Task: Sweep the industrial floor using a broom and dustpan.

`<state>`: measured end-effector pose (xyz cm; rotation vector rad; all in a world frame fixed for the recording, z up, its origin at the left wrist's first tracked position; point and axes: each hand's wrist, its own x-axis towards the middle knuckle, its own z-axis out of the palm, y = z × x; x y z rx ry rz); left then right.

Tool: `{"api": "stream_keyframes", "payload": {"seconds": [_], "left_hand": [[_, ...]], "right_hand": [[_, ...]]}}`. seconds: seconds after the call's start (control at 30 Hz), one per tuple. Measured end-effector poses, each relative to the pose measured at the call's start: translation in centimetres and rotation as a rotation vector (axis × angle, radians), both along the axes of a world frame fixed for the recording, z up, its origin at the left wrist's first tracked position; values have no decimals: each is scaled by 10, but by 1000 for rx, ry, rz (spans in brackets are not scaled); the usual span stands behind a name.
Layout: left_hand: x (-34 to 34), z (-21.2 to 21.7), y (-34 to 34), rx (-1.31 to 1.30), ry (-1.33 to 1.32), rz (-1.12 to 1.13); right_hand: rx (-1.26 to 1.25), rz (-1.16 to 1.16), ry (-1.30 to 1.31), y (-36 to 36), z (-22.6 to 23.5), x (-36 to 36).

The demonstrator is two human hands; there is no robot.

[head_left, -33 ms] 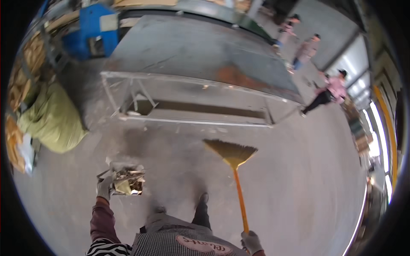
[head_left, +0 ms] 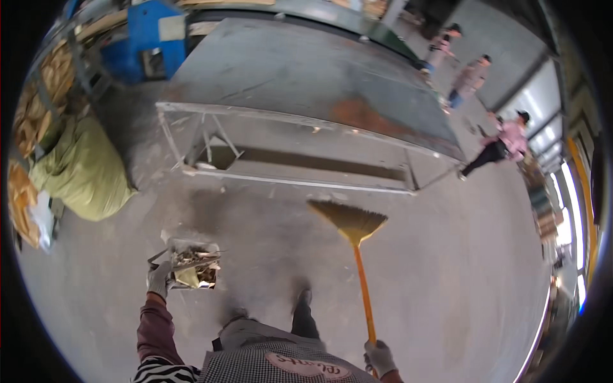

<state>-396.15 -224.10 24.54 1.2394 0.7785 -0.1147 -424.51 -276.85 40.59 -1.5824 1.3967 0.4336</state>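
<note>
My left hand [head_left: 159, 279], in a pale work glove, grips the side of a boxy dustpan [head_left: 211, 246] with a thin bent handle. Scraps [head_left: 195, 265] of brown and pale debris fill the pan, which is out over the floor to my left. In my right hand [head_left: 379, 357], also gloved and closed, is the orange handle of a broom [head_left: 355, 225]. Its yellow fan-shaped bristles point away from me, in front of the table; whether they touch the floor I cannot tell. My feet, partly blurred, stand between dustpan and broom.
A large metal table [head_left: 274, 70] with rust patches and a low frame stands ahead. On the left slumps a stuffed green sack [head_left: 86, 169] near brown paper-like material. Behind it is a blue machine [head_left: 153, 38]. Three people, one a person in pink [head_left: 511, 137], walk at the far right.
The view has shifted slightly, so the table and sack sit a little farther right and the dustpan a touch higher. Both hands keep their holds.
</note>
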Motion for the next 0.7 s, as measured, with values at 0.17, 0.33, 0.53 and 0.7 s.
{"api": "stream_keyframes", "payload": {"seconds": [0.17, 0.33, 0.53, 0.7], "left_hand": [[9, -16, -41, 400, 316, 90], [25, -103, -87, 467, 212, 127], [12, -179, -90, 314, 29, 500], [-67, -265, -58, 672, 90, 728]], "right_hand": [[-62, 325, -89, -120, -90, 206], [-111, 518, -130, -143, -143, 402], [-111, 836, -191, -54, -274, 660], [-219, 1232, -426, 45, -458, 883]]}}
